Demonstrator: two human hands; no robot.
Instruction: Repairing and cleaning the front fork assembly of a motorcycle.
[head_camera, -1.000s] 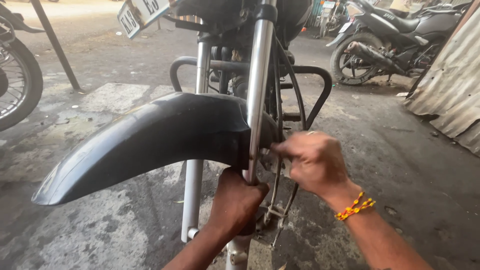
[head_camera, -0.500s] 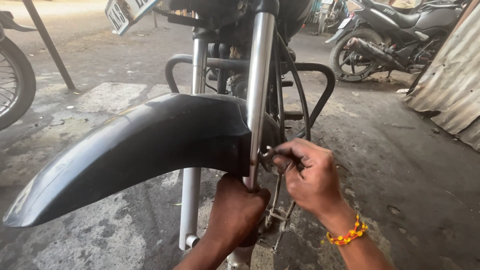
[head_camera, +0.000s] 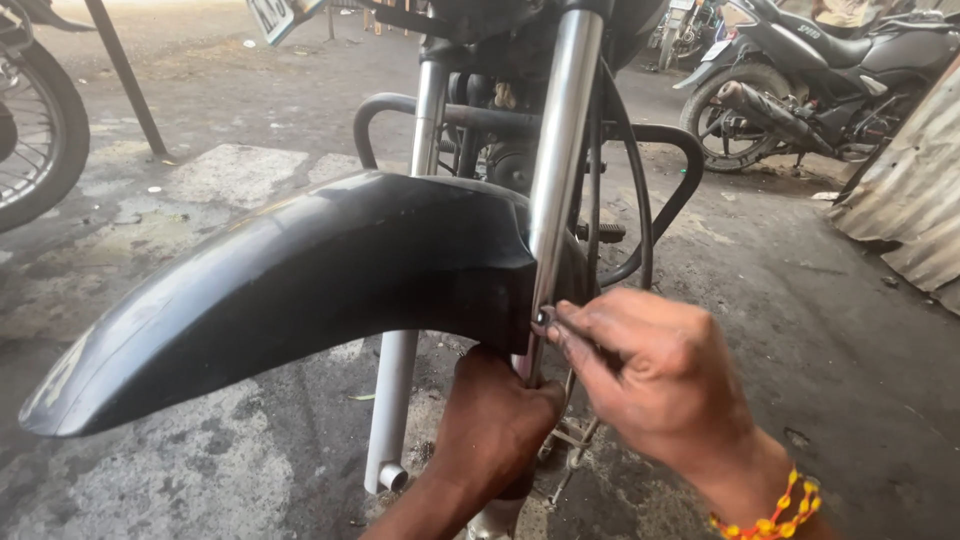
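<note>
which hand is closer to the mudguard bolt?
Right. The right hand has its fingers on the bolt at the mudguard edge. The left hand is below, gripping the fork leg.

Ground here is a rough, dirty grey concrete floor (head_camera: 830, 330), stained dark and oily toward the right side, with paler worn slab patches (head_camera: 240, 170) on the left and a whitish scuffed area down near the bottom left. Small bits of litter and grit are scattered across it, including a little pale scrap (head_camera: 826, 196) over to the right. Standing on it: a parked black motorcycle (head_camera: 800, 80) in the top right, a spoked black wheel (head_camera: 35, 130) at the left edge, and a thin dark metal pole (head_camera: 125, 75) slanting up. A rusty corrugated metal sheet (head_camera: 905, 200) rests against the right side.
</note>
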